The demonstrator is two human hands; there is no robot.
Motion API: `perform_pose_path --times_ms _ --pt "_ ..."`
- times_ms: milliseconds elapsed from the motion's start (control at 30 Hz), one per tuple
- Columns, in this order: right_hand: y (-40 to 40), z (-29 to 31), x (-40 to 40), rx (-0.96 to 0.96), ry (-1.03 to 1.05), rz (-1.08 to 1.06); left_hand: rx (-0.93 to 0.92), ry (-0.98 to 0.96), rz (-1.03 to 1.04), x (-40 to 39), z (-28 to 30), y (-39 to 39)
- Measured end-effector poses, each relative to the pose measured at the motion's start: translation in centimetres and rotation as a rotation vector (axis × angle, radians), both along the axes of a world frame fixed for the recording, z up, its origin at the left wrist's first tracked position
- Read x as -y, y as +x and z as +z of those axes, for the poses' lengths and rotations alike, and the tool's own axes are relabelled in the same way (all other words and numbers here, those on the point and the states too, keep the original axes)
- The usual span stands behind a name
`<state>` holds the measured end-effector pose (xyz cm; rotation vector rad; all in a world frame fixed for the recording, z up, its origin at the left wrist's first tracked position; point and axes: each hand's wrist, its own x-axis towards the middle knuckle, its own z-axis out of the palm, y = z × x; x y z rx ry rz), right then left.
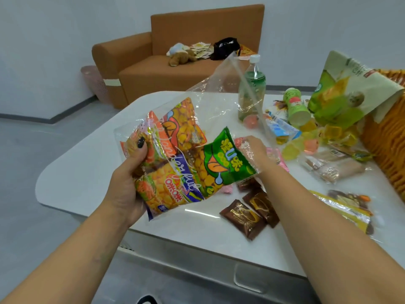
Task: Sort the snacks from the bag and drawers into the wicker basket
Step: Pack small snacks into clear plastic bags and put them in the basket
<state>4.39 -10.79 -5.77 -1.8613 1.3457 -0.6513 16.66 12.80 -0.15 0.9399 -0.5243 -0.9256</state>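
Most of the sorting is left, by my reading. My left hand (128, 170) grips the clear plastic bag (210, 102) from below, thumb curled over the front and the other fingers hidden behind it, so the bag hangs above the near left part of the white table (76, 172). Inside I can count at least 4 small snack packets (175, 137), orange, purple and yellow, bunched against my palm. My right hand (255, 150) is inside the bag's open side, fingers curled round the upper edge of the green packet (228, 163), which lies half in and half out of the opening; I judge I am drawing it free.

None of what I can see has plainly reached the wicker basket (388, 137), which stands at the far right edge of the table, only partly in view, its inside hidden from me. A large green and cream snack bag (350, 88) leans against its rim. Between the basket and my hands lie loose yellow jelly cups (291, 150), a tipped green cup (295, 106), an upright bottle (252, 84), wrapped cakes (333, 167) and 3 brown chocolate packets (243, 218) near the front edge.

So the bag is part emptied, the table pile awaits moving, and the drawer (247, 279) under the table looks closed, not yet dealt with.
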Motion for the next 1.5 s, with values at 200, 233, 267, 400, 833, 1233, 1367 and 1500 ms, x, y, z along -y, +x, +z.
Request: perform_pose_path --times_ms 200,233,267,400,833,1233,1367,1500 --pt "-6.9 4.8 0.1 0.493 0.161 -0.155 -0.019 0.063 -0.020 0.5 0.4 -0.9" --pt "-8.0 6.0 -0.4 0.574 0.216 -0.150 -0.003 0.071 -0.020 0.5 0.6 -1.1" --pt "-9.0 7.0 -0.8 0.662 0.269 -0.134 0.008 0.076 -0.034 0.6 0.6 -1.2" --pt "-13.1 8.7 -3.2 0.983 0.573 -0.057 0.034 0.090 -0.070 0.7 0.5 -1.9" --pt "-23.7 10.4 -8.6 0.927 0.323 -0.028 0.072 0.179 -0.284 3.8 0.2 -6.8" --pt "-22.8 8.6 -8.6 0.662 0.390 0.077 0.189 0.280 -0.361 5.7 -0.7 -10.1" --pt "-22.1 8.5 -8.1 0.636 0.308 -0.055 0.187 0.260 -0.342 5.6 -0.6 -9.6" --pt "-21.2 8.5 -8.0 0.600 0.240 -0.087 0.226 0.259 -0.337 5.7 -0.5 -9.3"
